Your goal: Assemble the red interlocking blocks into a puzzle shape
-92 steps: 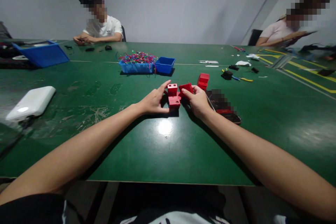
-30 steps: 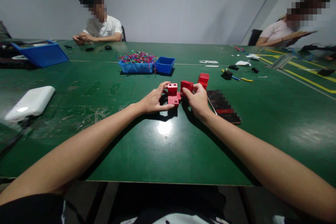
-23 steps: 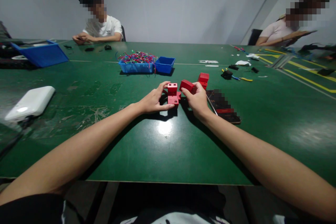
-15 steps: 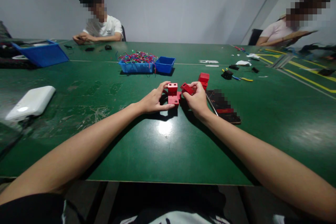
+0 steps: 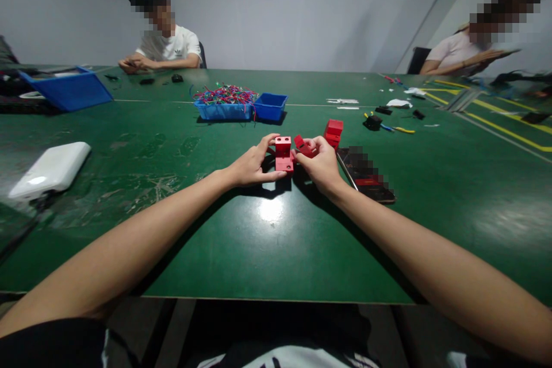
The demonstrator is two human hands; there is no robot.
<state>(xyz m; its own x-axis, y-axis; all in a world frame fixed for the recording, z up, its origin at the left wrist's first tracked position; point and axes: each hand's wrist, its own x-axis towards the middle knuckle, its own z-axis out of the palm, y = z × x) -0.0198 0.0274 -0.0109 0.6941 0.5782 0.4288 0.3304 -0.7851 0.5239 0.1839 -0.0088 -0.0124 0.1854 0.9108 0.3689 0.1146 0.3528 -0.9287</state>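
Observation:
Between the thumb and fingers of my left hand (image 5: 254,164) is a red stepped block (image 5: 283,155) with round holes in its top and lower step. My right hand (image 5: 321,162) pinches a smaller red piece (image 5: 303,145), tilted, just right of the stepped block. Whether the two pieces touch is hard to make out. Another red block (image 5: 333,133) stands on the table behind my right hand. A dark, flat phone-like object (image 5: 368,175) lies beside my right wrist.
Farther back stand a blue bin (image 5: 224,109) heaped with coloured wires and a smaller blue bin (image 5: 271,108). Pliers (image 5: 403,130) lie right of them beside a black part (image 5: 372,122). A white device (image 5: 52,169) is at left. Two people sit across the green table (image 5: 207,253).
The small red piece in my right hand has turned and tilted more steeply. My right hand has shifted slightly left, while my left hand keeps its hold on the stepped block.

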